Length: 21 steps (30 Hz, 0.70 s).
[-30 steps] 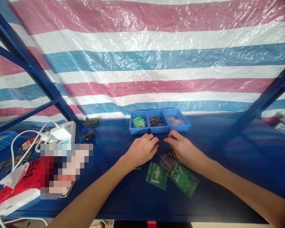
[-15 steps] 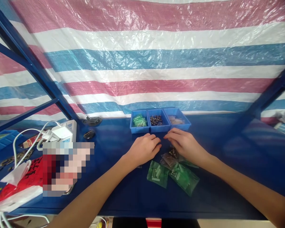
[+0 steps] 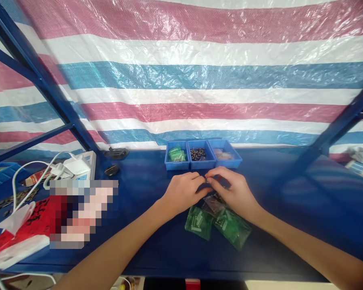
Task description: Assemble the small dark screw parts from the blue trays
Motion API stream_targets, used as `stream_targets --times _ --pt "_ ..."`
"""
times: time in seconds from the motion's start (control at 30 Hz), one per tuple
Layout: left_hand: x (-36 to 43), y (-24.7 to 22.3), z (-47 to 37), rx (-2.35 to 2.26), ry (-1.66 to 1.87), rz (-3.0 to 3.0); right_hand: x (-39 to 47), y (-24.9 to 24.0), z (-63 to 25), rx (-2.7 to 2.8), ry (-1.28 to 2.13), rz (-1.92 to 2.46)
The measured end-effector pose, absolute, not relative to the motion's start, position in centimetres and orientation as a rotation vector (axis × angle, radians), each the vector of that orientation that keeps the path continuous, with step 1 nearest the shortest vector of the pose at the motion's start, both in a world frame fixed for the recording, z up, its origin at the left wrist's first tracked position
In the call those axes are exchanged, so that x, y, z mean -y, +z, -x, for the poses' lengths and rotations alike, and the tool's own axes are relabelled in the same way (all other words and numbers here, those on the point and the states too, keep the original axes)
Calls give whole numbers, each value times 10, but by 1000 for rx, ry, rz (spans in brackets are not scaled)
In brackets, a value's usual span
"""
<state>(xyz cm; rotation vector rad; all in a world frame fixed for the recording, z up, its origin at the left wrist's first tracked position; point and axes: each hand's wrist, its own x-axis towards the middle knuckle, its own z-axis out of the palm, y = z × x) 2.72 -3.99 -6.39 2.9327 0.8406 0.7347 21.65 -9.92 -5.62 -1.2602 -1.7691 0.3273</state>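
Note:
Fingertips of my left hand (image 3: 184, 191) and my right hand (image 3: 231, 187) meet in front of the bins. Both hands are closed in a pinch around something too small to make out. Below them on the blue table lie a green bag with white pieces (image 3: 199, 222), a larger green bag (image 3: 233, 228) and a clear bag of dark parts (image 3: 214, 204), partly under my right hand. Behind stand three joined blue bins: the left holds green packets (image 3: 177, 154), the middle dark small screws (image 3: 198, 154), the right clear packets (image 3: 223, 154).
At the left lie a power strip (image 3: 92, 163) with white plugs and cables, a red bag (image 3: 38, 217), loose metal parts (image 3: 13, 199) and a black mouse (image 3: 111, 171). A blue frame post (image 3: 48, 90) rises there. Striped sheeting (image 3: 199, 94) hangs behind the table.
My hands have come together, fingertips now touching around a tiny item. My right thumb and forefinger have closed toward my left fingers. The view has shifted slightly.

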Motion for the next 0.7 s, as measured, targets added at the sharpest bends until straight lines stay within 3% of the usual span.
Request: stream_targets --times 0.43,0.7 --pt "35 -62 -25 -836 763 -2837 91 -54 -229 1779 649 1305" --pt "38 -54 -27 -960 888 -2729 95 -50 -224 1819 557 1330"
